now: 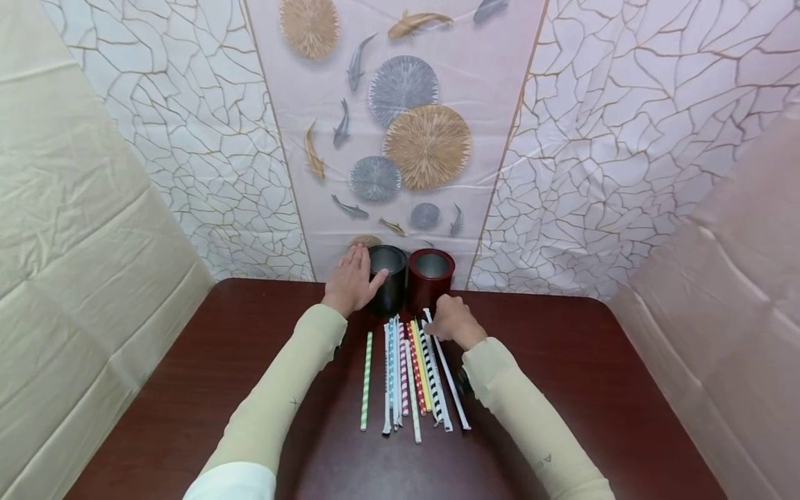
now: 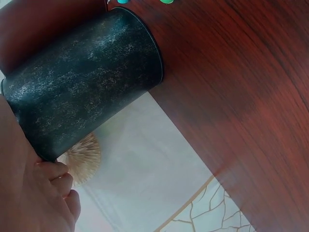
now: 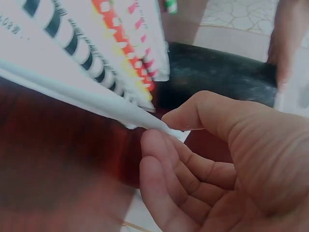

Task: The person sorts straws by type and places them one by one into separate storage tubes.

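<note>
My left hand [image 1: 351,279] lies against the rim of a black canister [image 1: 389,295], its fingers extended along the left side and its thumb spread towards the front. In the left wrist view, the fingers [image 2: 58,181] are right at the rim of the canister. My right hand [image 1: 455,321] pinches the far end of a white paper-wrapped straw [image 1: 451,382] between thumb and fingertips. In the right wrist view, the wrapper end [image 3: 176,134] pokes out past the pinch. Just beyond this hand stands a dark red canister [image 1: 431,285], upright and touching or nearly touching the black one.
Several patterned and wrapped straws lie in a row, among them a yellow straw [image 1: 425,371] and a black-and-white striped straw [image 1: 431,378]. A green striped straw [image 1: 366,382] lies apart on the left. Behind the dark wooden table [image 1: 562,389] hangs a printed cloth [image 1: 437,222].
</note>
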Motion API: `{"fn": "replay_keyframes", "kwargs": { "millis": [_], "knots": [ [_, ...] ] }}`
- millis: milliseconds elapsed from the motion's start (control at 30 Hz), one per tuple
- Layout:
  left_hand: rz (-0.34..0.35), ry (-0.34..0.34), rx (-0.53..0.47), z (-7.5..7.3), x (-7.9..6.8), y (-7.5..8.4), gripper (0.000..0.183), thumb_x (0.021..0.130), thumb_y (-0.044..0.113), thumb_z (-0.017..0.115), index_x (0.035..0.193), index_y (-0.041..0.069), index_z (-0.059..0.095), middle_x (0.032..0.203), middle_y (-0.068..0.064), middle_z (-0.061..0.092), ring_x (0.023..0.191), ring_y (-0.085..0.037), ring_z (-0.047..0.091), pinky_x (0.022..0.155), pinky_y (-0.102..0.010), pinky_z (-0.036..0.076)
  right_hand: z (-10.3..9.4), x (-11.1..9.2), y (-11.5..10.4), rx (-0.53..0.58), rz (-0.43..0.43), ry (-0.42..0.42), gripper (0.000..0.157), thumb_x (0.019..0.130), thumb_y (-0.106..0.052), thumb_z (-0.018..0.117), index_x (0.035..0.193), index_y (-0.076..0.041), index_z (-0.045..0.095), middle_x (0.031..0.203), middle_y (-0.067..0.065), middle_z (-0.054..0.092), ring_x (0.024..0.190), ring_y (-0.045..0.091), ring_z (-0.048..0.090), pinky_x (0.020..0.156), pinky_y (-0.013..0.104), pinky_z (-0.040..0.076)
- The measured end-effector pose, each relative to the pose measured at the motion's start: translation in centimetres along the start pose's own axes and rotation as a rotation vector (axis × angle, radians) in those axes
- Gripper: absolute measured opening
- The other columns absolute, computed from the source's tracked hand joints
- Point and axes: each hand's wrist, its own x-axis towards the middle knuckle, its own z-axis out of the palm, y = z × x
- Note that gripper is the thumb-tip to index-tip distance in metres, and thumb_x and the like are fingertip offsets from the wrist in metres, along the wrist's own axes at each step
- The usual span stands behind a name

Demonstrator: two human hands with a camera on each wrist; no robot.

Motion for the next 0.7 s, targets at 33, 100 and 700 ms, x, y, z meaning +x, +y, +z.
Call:
{"fn": "replay_keyframes", "kwargs": {
  "millis": [33,100,700],
  "knots": [
    [0.002,0.002,0.002,0.0,0.0,-0.1,0.083,0.112,0.059,0.024,0.167,-0.004,0.018,0.177,-0.022,0.014,0.166,-0.033,0.014,0.136,-0.045,0.017,-0.3,-0.1,-0.3,-0.009,-0.012,0.007,0.035,0.093,-0.023,0.079,0.067,-0.010,0.061,0.057,0.006,0.060,0.053,0.021,0.062,0.050,0.029,0.046],
    [0.006,-0.001,0.009,0.0,0.0,-0.2,0.083,0.112,0.059,0.024,0.167,-0.004,0.018,0.177,-0.022,0.014,0.166,-0.033,0.014,0.136,-0.044,0.017,-1.0,-0.5,-0.9,-0.024,-0.037,0.019,0.040,0.093,-0.023,0.080,0.062,-0.012,0.056,0.053,0.003,0.052,0.050,0.020,0.056,0.050,0.029,0.045],
    [0.009,0.013,0.021,-0.1,0.0,0.0,0.084,0.112,0.060,0.023,0.166,-0.005,0.019,0.176,-0.023,0.018,0.165,-0.035,0.018,0.135,-0.045,0.020,-10.6,-3.7,-7.2,-0.089,-0.218,0.172,0.054,0.093,-0.022,0.076,0.047,-0.015,0.049,0.043,-0.007,0.039,0.043,0.009,0.035,0.048,0.025,0.036]
  ]
}}
